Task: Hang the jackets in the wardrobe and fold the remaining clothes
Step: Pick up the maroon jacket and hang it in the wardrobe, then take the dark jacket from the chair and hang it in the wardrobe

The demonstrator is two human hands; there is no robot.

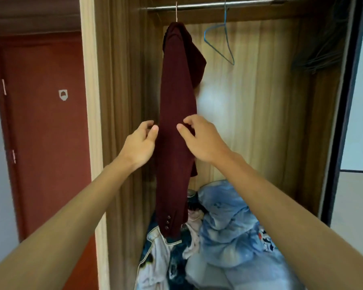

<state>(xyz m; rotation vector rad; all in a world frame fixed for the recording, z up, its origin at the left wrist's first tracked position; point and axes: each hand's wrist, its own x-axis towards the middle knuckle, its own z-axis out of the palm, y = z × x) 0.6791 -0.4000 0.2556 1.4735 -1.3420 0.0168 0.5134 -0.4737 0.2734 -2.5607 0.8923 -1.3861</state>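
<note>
In the wardrobe (260,101) a maroon jacket (176,91) hangs (clothes (228,227) heaped below); right hand (201,141) pinches it, left hand (140,143) grip unclear.

maroon jacket (176,101) | hanging from wardrobe rail (218,5), edge-on, sleeve down | crumpled clothes (228,227) heaped beneath it

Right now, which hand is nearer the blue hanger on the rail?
Right. The right hand is below the blue hanger, left of it; the left hand lies beyond the maroon jacket.
</note>
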